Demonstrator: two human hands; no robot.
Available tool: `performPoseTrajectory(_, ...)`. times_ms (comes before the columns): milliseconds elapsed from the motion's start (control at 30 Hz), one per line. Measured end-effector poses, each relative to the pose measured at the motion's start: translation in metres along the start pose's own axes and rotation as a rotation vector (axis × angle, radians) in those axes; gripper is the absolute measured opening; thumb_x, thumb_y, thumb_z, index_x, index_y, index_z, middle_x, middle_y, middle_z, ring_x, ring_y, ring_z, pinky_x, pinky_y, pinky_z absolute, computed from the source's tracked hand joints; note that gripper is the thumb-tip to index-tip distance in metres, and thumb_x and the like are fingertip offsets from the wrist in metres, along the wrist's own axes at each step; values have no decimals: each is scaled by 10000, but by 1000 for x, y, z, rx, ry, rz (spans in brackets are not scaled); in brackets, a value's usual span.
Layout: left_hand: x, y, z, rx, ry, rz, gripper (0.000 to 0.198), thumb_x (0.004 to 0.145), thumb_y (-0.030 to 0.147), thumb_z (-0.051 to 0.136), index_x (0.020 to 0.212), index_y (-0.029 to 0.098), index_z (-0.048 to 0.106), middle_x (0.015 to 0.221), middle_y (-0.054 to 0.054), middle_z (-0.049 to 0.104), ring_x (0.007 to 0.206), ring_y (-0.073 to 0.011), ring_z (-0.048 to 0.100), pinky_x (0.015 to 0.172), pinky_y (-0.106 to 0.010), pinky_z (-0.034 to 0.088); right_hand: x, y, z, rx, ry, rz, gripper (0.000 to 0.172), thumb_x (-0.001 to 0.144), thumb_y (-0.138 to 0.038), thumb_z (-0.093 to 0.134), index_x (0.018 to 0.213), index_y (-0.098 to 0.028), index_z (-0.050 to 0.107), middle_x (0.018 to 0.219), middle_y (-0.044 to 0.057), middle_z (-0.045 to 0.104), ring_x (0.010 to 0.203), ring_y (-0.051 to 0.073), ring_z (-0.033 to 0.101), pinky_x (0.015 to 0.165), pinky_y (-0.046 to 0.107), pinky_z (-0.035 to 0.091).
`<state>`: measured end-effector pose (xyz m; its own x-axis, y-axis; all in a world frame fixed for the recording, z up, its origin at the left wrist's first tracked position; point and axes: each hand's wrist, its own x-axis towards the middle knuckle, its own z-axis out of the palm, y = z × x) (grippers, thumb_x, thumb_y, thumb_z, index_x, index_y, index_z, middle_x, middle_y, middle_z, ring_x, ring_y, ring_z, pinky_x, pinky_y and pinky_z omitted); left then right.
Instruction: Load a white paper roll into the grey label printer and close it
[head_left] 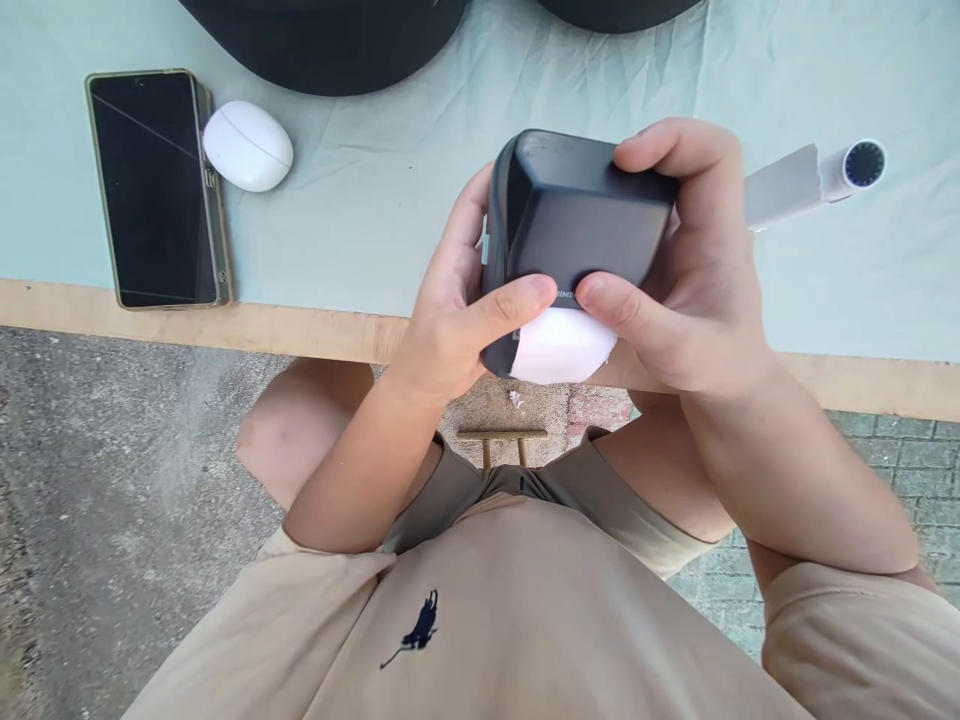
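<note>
Both my hands hold a dark label printer above the table's front edge. My left hand wraps its left side, with the thumb pressed on the near lower face. On the other side, my right hand grips it, fingers curled over the far corner and thumb on the near face. The two thumbs almost meet beside pale lettering that is partly covered. A strip of white paper sticks out from the printer's near end. Just right of my right hand lies a white roll with a dark round end and a loose flap.
At the left of the pale cloth-covered table lies a black-screened phone. A white rounded case touches its right side. Two dark rounded objects stand at the far edge of view. The table's wooden edge runs above my knees.
</note>
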<state>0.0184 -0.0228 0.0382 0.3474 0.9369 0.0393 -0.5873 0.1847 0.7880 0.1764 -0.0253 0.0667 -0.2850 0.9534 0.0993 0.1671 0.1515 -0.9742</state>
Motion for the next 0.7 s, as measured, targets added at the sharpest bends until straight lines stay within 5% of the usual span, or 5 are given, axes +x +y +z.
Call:
performPoseTrajectory(233,6,4,4,-79,34,-49,381,950,383,277,1055,193,590,1197,-64,597,1323,-218,415,1054,-348,421,4,1,-6,9,-36,50,474,758,-339,641,1172,-331,411,1166,11,469,845,105,520,641,234,501)
performPoseTrajectory(300,6,5,6,-85,98,-59,389,958,354,267,1057,191,606,1204,-48,601,1357,-207,379,1096,-357,384,4,1,-10,-64,-23,4,468,767,-340,637,1187,-311,433,1234,13,454,1014,131,516,744,245,523)
performPoseTrajectory(433,5,9,10,-107,135,-75,363,960,335,289,1108,202,593,1235,-27,594,1391,-185,333,1148,-370,324,3,0,-15,-174,-22,-147,516,753,-337,652,1229,-268,463,1332,18,424,1360,201,303,1044,352,449)
performPoseTrajectory(700,4,12,10,-88,160,-104,367,955,284,270,907,184,620,1121,-34,646,1378,-195,351,1159,-374,295,-4,-8,-21,-333,-61,-130,657,723,-425,686,1306,-373,387,1361,-16,432,1384,219,317,1076,368,469)
